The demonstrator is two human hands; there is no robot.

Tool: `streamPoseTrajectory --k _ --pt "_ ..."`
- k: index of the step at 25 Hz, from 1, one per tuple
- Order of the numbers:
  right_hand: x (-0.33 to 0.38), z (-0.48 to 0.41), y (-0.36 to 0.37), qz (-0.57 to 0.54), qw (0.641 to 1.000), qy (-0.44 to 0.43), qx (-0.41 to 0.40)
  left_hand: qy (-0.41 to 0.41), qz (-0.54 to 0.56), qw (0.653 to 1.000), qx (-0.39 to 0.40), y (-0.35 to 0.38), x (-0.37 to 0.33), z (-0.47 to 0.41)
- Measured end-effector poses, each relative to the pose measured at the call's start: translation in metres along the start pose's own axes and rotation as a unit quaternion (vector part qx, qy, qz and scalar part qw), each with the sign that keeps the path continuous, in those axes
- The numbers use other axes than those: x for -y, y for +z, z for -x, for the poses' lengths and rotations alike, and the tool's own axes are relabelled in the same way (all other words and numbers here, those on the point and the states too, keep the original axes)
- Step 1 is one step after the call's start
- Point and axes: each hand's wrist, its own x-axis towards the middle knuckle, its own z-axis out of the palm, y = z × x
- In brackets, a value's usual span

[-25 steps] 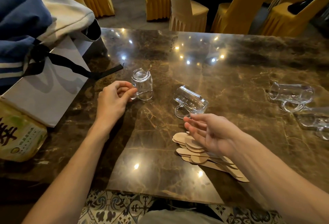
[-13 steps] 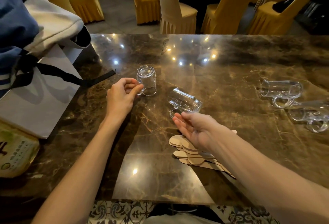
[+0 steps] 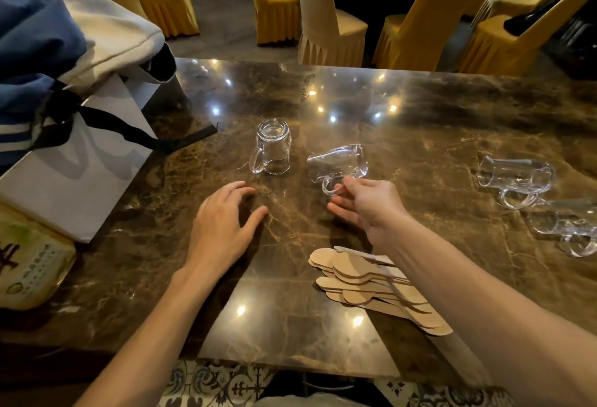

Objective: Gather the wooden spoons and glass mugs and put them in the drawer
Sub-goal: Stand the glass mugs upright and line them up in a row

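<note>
Brown marble table (image 3: 420, 122) filled the view. A glass mug (image 3: 337, 161) sat tilted on its side, and the right hand (image 3: 368, 209) pinched its handle, the other fingers loose. Just left of that mug stood an upturned mug (image 3: 273, 148). The left hand (image 3: 223, 222) rested near-left of it, fingers spread and holding nothing. Wooden spoons (image 3: 365, 280) lay piled nearer the person than it, and two more mugs (image 3: 517, 174) lay well to its right.

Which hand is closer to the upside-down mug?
Left. The left hand lies just in front of the upside-down mug; the right hand, off to its right, pinches the tipped mug.
</note>
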Motion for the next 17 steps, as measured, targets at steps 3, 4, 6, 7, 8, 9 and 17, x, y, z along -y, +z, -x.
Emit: streamPoseTrajectory --k 3,4,6,7,8,9,17 --pt "0.009 -0.007 0.011 0.112 0.988 -0.105 -0.024 0.038 -0.03 0.999 -0.001 0.006 -0.008 0.008" --pt "0.012 -0.009 0.015 0.163 0.976 -0.141 -0.039 0.046 -0.039 0.998 0.002 0.008 -0.011 0.01" --pt "0.014 -0.013 0.023 0.253 0.945 -0.2 -0.061 0.053 -0.048 0.997 0.012 0.012 -0.014 0.011" --pt "0.014 -0.015 0.027 0.282 0.932 -0.218 -0.067 0.052 -0.052 0.997 0.017 0.013 -0.015 0.012" --pt "0.014 -0.017 0.03 0.303 0.922 -0.23 -0.072 0.05 -0.057 0.997 0.02 0.015 -0.016 0.013" --pt "0.014 -0.02 0.032 0.323 0.912 -0.238 -0.079 0.05 -0.061 0.997 0.022 0.017 -0.017 0.014" --pt "0.013 -0.031 0.036 0.393 0.878 -0.255 -0.096 0.052 -0.073 0.996 0.024 0.019 -0.018 0.017"
